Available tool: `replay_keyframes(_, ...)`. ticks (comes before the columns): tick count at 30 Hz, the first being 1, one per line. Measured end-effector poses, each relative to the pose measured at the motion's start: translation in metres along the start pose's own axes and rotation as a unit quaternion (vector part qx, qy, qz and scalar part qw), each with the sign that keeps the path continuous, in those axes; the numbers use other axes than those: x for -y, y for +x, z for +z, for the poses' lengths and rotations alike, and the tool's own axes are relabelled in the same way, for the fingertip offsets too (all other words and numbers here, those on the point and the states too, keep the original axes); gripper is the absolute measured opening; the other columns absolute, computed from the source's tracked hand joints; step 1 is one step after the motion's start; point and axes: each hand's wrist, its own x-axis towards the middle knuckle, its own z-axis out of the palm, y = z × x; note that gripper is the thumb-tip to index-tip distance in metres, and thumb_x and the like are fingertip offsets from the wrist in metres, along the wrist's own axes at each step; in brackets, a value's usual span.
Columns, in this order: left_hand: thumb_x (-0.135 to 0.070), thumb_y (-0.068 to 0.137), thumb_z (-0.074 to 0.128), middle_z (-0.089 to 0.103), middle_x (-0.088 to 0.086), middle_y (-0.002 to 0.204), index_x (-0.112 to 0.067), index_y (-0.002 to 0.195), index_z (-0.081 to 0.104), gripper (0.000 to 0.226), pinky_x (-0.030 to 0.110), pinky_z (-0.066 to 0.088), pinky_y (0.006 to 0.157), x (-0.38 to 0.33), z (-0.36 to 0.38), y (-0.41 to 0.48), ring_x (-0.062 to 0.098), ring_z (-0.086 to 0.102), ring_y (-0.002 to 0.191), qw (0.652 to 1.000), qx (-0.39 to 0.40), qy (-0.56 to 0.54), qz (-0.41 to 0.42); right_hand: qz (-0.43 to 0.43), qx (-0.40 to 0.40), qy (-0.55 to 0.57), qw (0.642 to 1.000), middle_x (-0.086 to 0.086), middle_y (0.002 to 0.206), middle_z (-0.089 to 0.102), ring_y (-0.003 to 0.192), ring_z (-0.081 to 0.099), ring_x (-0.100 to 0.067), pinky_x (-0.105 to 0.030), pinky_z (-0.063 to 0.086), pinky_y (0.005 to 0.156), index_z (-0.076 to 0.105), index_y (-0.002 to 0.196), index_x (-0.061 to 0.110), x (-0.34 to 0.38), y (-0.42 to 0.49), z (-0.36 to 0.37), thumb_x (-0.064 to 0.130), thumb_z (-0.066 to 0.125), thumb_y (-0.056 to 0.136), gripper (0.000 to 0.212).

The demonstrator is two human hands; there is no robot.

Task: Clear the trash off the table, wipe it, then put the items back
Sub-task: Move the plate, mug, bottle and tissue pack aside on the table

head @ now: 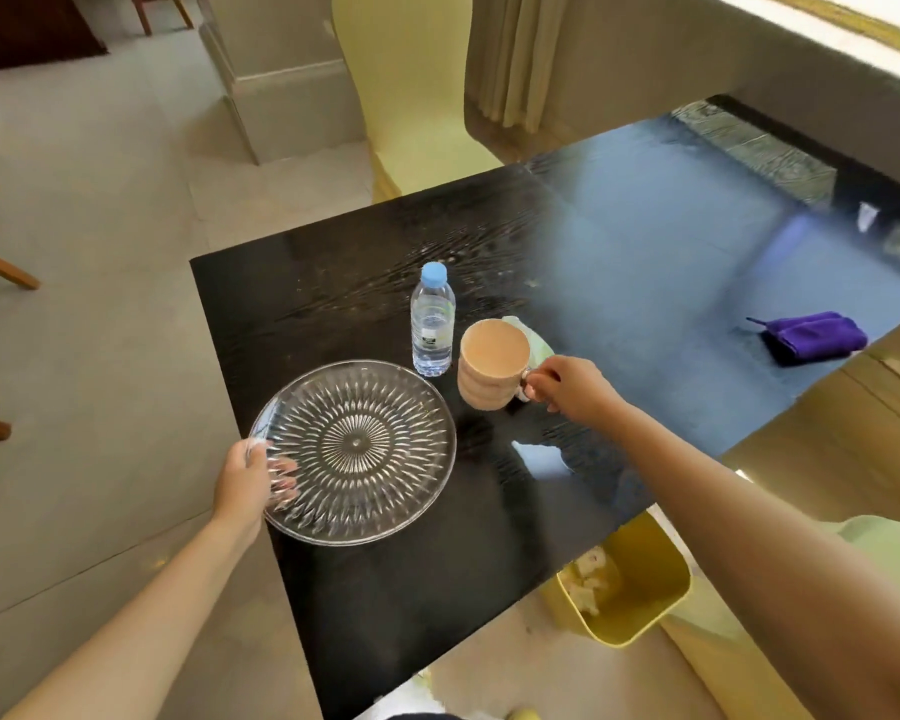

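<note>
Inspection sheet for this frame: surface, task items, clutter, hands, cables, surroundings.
Surface: dark glossy table, streaked at the far side.
Task items: glass plate, water bottle and mug near the left edge; purple cloth folded at the right edge.
Clutter: pale green item behind the mug, unclear what.
Hands: left hand grips the plate rim; right hand on the mug handle.
Cables: nothing seen.
Surroundings: yellow bin holding trash, yellow chair.
</note>
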Motion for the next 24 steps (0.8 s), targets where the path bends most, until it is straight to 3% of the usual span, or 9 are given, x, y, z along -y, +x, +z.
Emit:
replay_keyframes(3, -0.032, 0.098, 0.036, 0.068, 0.009, 0.091, -0.016, 0.105, 0.054, 0.025, 0.029, 0.052, 0.053, -0.013, 0.01, -0.022, 0.021, 0.066, 0.073, 0.999, 0.005, -0.012, 0.029, -0.016, -0.019, 0.01, 1.0, -0.017, 0.081, 0.067, 0.056, 0.055, -0.015, -0.028, 0.046, 0.062, 0.064, 0.092, -0.007, -0.006, -0.015, -0.028, 0.027, 0.051, 0.095, 0.036)
replay_keyframes(6, -0.031, 0.098, 0.037, 0.067, 0.011, 0.095, -0.015, 0.109, 0.052, 0.024, 0.035, 0.053, 0.061, -0.031, 0.024, -0.044, 0.024, 0.066, 0.078, 0.998, 0.017, -0.049, 0.042, -0.038, -0.061, 0.016, 0.997, 0.002, 0.064, 0.058, 0.055, 0.052, -0.012, -0.02, 0.038, 0.052, 0.062, 0.078, 0.005, -0.013, -0.034, -0.06, 0.029, 0.052, 0.094, 0.031)
replay_keyframes(8, -0.031, 0.098, 0.038, 0.066, 0.012, 0.098, -0.015, 0.112, 0.051, 0.025, 0.038, 0.054, 0.065, -0.045, 0.036, -0.06, 0.025, 0.066, 0.081, 0.996, 0.023, -0.068, 0.05, -0.05, -0.093, 0.028, 0.994, 0.008, 0.058, 0.054, 0.052, 0.049, -0.008, -0.02, 0.036, 0.051, 0.059, 0.074, 0.012, -0.016, -0.049, -0.084, 0.028, 0.053, 0.094, 0.026)
replay_keyframes(10, -0.031, 0.098, 0.039, 0.066, 0.011, 0.1, -0.017, 0.112, 0.051, 0.024, 0.039, 0.055, 0.069, -0.059, 0.051, -0.079, 0.025, 0.066, 0.084, 0.995, 0.027, -0.081, 0.06, -0.06, -0.122, 0.041, 0.99, 0.009, 0.056, 0.053, 0.05, 0.047, -0.007, -0.023, 0.037, 0.053, 0.06, 0.073, 0.008, -0.021, -0.064, -0.108, 0.026, 0.054, 0.094, 0.028)
replay_keyframes(13, -0.029, 0.099, 0.037, 0.067, 0.009, 0.092, -0.017, 0.108, 0.051, 0.02, 0.035, 0.053, 0.06, -0.078, 0.078, -0.106, 0.023, 0.067, 0.079, 0.991, 0.021, -0.113, 0.069, -0.067, -0.158, 0.048, 0.984, 0.001, 0.062, 0.059, 0.054, 0.049, -0.012, -0.024, 0.038, 0.051, 0.064, 0.081, -0.005, -0.03, -0.084, -0.141, 0.025, 0.054, 0.093, 0.034)
replay_keyframes(17, -0.025, 0.099, 0.036, 0.066, 0.013, 0.093, -0.012, 0.111, 0.051, 0.023, 0.035, 0.052, 0.06, -0.1, 0.117, -0.136, 0.024, 0.065, 0.076, 0.988, 0.025, -0.135, 0.075, -0.062, -0.188, 0.048, 0.979, -0.022, 0.084, 0.07, 0.066, 0.054, -0.022, -0.029, 0.041, 0.058, 0.066, 0.084, -0.006, -0.046, -0.103, -0.178, 0.027, 0.054, 0.093, 0.036)
replay_keyframes(22, -0.024, 0.099, 0.036, 0.066, 0.015, 0.094, -0.009, 0.115, 0.052, 0.026, 0.036, 0.053, 0.062, -0.126, 0.164, -0.158, 0.025, 0.065, 0.075, 0.987, 0.037, -0.136, 0.073, -0.047, -0.219, 0.049, 0.973, -0.022, 0.091, 0.07, 0.073, 0.057, -0.024, -0.042, 0.053, 0.075, 0.067, 0.09, -0.005, -0.072, -0.116, -0.218, 0.028, 0.053, 0.094, 0.036)
replay_keyframes(24, -0.025, 0.098, 0.039, 0.067, 0.008, 0.088, -0.013, 0.112, 0.054, 0.024, 0.033, 0.051, 0.057, -0.137, 0.181, -0.161, 0.022, 0.066, 0.075, 0.989, 0.035, -0.126, 0.069, -0.044, -0.234, 0.051, 0.97, -0.021, 0.09, 0.07, 0.072, 0.056, -0.023, -0.04, 0.053, 0.074, 0.068, 0.088, -0.004, -0.081, -0.116, -0.23, 0.027, 0.053, 0.094, 0.035)
